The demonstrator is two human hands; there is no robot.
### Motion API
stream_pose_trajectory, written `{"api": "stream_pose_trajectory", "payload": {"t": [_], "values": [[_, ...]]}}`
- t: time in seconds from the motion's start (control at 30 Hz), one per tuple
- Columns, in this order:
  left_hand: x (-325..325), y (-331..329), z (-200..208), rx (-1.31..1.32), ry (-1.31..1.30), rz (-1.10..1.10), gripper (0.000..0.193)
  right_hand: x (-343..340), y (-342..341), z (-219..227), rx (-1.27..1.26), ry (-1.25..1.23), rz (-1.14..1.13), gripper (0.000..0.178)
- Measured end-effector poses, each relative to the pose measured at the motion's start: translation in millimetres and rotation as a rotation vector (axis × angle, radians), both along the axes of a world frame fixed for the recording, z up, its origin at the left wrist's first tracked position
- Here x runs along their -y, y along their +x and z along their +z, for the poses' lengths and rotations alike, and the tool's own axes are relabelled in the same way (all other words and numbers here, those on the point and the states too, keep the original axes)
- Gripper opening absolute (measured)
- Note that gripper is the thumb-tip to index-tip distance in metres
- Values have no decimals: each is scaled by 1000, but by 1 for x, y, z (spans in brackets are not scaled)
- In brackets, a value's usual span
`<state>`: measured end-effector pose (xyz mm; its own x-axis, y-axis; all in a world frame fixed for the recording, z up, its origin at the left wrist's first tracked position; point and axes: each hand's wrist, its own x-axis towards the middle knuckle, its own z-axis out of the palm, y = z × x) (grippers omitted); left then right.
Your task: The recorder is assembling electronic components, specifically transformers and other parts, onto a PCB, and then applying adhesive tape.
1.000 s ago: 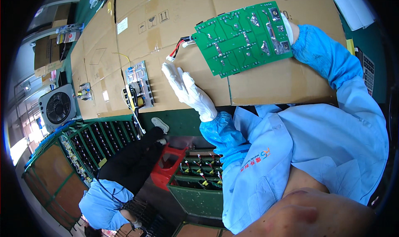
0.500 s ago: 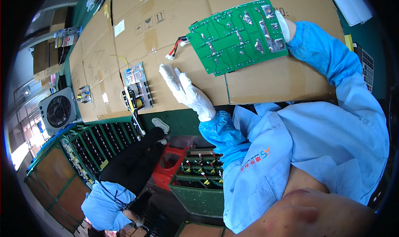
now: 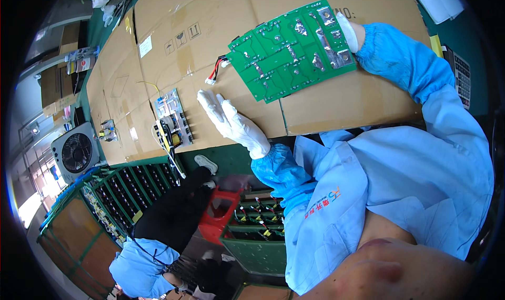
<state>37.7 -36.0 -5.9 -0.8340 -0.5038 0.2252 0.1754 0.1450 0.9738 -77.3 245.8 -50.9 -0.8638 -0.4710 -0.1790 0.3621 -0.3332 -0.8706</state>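
A green circuit board [image 3: 294, 50], solder side up, is held above the cardboard by my right hand [image 3: 347, 32] at its right edge. Most of that gloved hand is hidden behind the board. Red and black wires with a white connector [image 3: 211, 80] hang from the board's left end. My left hand [image 3: 234, 122], in a white glove, is stretched out flat below the board's left part, holding nothing and apart from it. A built-up circuit board with parts and wires [image 3: 172, 122] lies to its left on the cardboard.
Cardboard [image 3: 210, 16] covers the table. A small component board [image 3: 108, 131] lies at its left end, by a grey fan [image 3: 77, 149]. A calculator [image 3: 462, 79] is at right. Below stand a red stool [image 3: 216, 216], green racks [image 3: 255, 252] and a bending person [image 3: 144, 266].
The circuit board and my right hand have shifted slightly left in view. My left hand sits a little lower, still stretched out. The other person's arm and hand have moved.
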Motion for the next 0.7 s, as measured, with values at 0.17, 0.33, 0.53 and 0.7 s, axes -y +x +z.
{"api": "stream_pose_trajectory", "payload": {"t": [0.17,0.33,0.53,0.7], "values": [[8,7,1,10,-40,49,55,9,-1,2,-5,-6,19,35],[6,6,-3,-17,-83,45,54,7,1,0,-6,-4,3,35],[7,4,-3,37,-151,73,54,6,1,0,-6,-7,-7,34],[8,5,-3,7,-75,49,57,7,0,0,-7,-12,-11,34]]}}
